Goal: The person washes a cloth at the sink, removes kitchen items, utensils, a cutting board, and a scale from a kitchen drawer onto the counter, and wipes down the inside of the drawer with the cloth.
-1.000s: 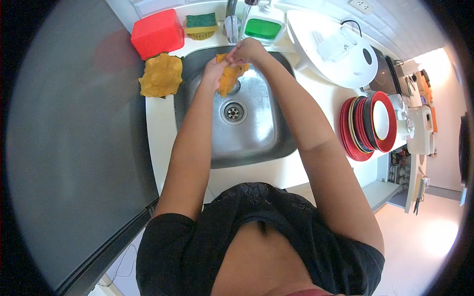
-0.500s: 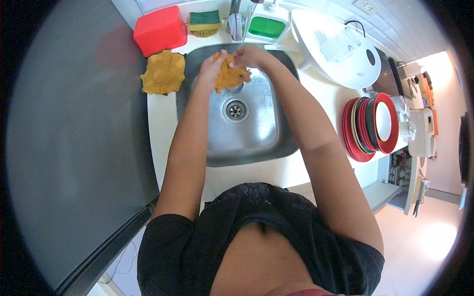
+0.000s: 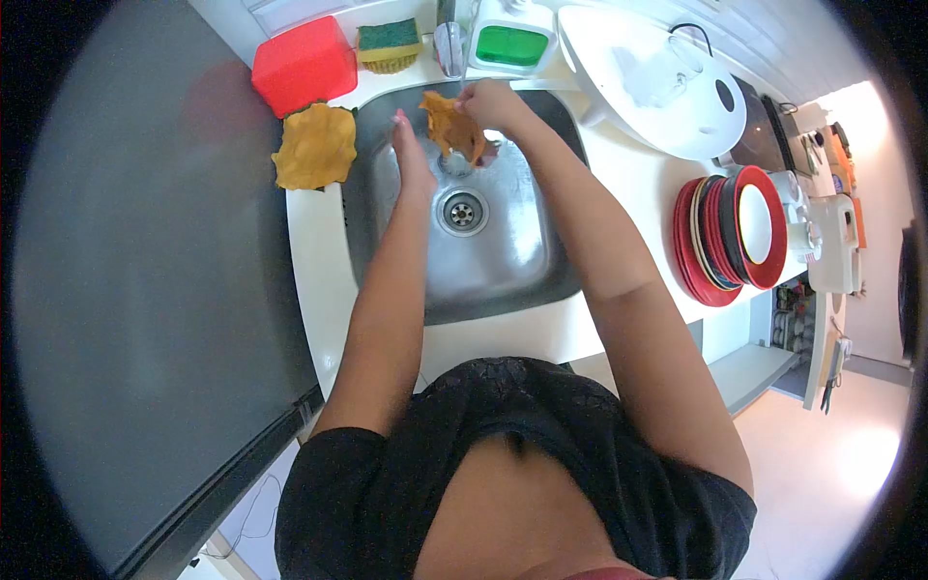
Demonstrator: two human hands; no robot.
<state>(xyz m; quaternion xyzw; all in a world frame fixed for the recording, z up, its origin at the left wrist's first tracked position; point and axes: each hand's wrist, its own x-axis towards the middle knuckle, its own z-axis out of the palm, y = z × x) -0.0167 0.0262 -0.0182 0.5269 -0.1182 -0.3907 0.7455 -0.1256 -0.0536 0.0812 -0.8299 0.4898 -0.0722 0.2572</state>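
Observation:
Over the far part of the steel sink [image 3: 503, 280], my right hand [image 3: 491, 104] pinches a thin mustard-yellow piece with a ragged, leaf-like outline [image 3: 450, 126] by its upper right edge. The piece hangs tilted below the tap [image 3: 449, 46]. My left hand [image 3: 413, 162] is apart from it, just to its left, with fingers stretched out and nothing in them. On the counter left of the sink lies a similar flat mustard-yellow piece [image 3: 315, 147] with a wavy edge; darker edges show under it.
Behind the sink stand a red box [image 3: 304, 66], a green and yellow sponge [image 3: 389, 46] on a ribbed holder and a green soap dispenser [image 3: 512, 44]. A white rack [image 3: 619, 68] with a clear container and stacked red and black plates [image 3: 720, 237] are on the right.
My left hand has let go of the yellow piece and moved a little down and away from it. My right hand still holds the piece, which has turned and hangs more steeply.

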